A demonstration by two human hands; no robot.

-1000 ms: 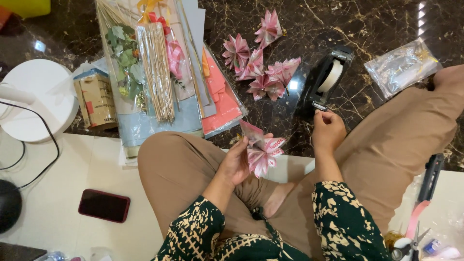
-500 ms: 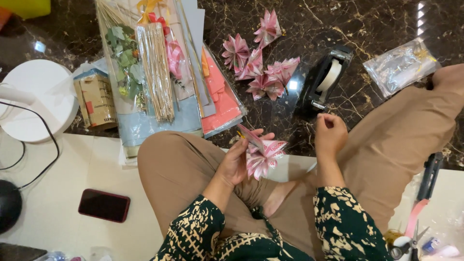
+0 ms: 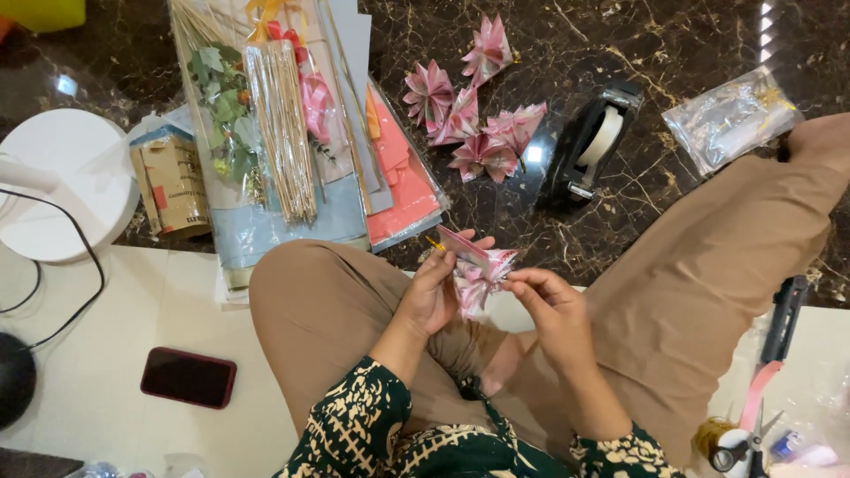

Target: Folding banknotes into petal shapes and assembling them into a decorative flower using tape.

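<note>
Fingers of left hand (image 3: 436,292) pinch pink folded paper flower (image 3: 476,273); right hand (image 3: 551,305) fingertips nip its three o'clock edge — steady, keep pleats aligned.

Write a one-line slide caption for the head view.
Left hand holds a pink folded paper flower; right hand pinches its edge.

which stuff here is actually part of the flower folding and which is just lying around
In use, as far as the picture shows: folded pink paper flower pinched by left hand and right hand; finished pink flowers; tape dispenser; coloured paper sheets.

Likely just lying about: phone; white round base; small brown box; scissors.
</note>
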